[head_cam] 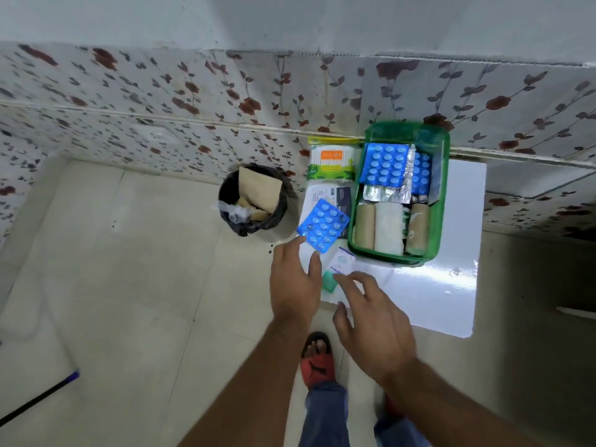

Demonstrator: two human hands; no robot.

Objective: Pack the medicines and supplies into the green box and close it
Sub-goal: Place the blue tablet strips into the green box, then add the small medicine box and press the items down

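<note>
Both hands hover, fingers spread, gripping nothing. The left hand [295, 279] reaches toward a blue blister pack [323, 226], fingertips just short of its near edge. The right hand [375, 321] is over a small white packet [342, 261] and a green piece [329, 281]. Just beyond, the green box [440, 201] stands open on the white table [451, 285], holding blister packs and bandage rolls [389, 229]. A cotton-bud pack [332, 162] lies beside it; a bin [254, 204] stands left.

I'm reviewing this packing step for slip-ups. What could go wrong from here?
1. The blue blister pack lies near the table's left edge; a nudge from the left hand might drop it toward the bin.
2. The green box looks nearly full, so closing it may be hard.
</note>
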